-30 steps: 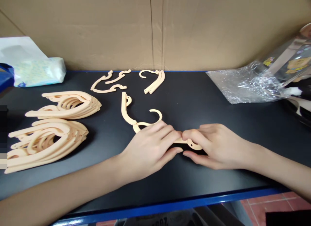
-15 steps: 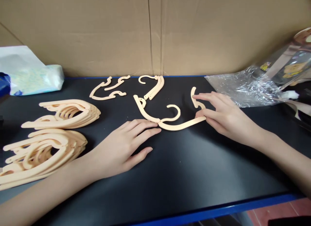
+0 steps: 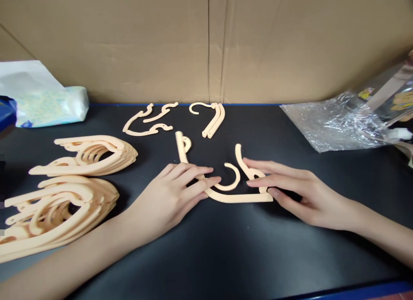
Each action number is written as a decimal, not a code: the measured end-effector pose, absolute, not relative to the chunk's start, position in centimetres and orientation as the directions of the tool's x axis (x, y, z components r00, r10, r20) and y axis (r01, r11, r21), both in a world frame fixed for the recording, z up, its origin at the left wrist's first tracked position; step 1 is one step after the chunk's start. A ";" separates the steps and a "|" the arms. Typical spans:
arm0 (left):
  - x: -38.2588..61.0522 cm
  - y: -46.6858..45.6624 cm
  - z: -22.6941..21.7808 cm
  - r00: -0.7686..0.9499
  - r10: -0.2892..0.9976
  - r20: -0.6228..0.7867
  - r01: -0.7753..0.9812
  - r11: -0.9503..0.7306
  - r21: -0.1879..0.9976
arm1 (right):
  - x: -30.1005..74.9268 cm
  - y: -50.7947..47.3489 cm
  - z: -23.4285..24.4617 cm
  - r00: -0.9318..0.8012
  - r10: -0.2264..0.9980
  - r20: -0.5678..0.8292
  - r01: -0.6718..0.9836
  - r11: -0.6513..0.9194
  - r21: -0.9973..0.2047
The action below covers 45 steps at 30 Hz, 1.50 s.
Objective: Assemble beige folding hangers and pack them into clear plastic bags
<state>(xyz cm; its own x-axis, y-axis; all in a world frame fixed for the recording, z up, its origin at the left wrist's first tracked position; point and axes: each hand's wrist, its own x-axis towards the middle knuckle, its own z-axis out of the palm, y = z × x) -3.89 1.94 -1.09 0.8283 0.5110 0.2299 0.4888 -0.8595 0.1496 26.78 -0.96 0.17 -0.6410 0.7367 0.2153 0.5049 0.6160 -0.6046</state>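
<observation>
A: Where is the hanger lying, and what are the hands doing with it?

B: The pale-peach plastic hanger with a curled hook (image 3: 238,198) is lying at the centre of the frame, on a black worktop (image 3: 206,252) with a blue edge. The left hand (image 3: 167,196) is pinching its middle joint, thumb and fingers closing in around it and partly hiding it.

A: And the right hand?

B: Right of centre, the right hand (image 3: 300,192) is pinching a slim, S-curved peach piece (image 3: 241,161). The piece's lower end is sitting by the tip of the hanger's right arm; I cannot tell whether they are joining.

A: What else is showing?

B: At the left, two stacks of matching peach hangers (image 3: 121,158) are lying one below the other. Loose curved peach parts (image 3: 145,132) are resting at upper centre, beside a small peach hook with two bars (image 3: 218,123). Crinkled clear plastic wrap (image 3: 325,123) is spreading at upper right; a white-and-pastel soft packet (image 3: 51,106) is resting at upper left.
</observation>
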 end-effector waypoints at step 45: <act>-3.6 0.8 -0.6 0.846 0.507 0.167 0.446 -0.843 0.300 | 24.8 -2.5 -0.7 -0.827 0.503 0.252 0.475 0.864 -0.168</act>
<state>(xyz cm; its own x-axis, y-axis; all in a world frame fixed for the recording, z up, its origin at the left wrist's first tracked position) -3.65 0.78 -0.56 0.8457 0.5068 0.1672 0.4461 -0.8433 0.2999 24.84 -2.51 -0.65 -0.8267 0.5030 0.2523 0.4746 0.8641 -0.1677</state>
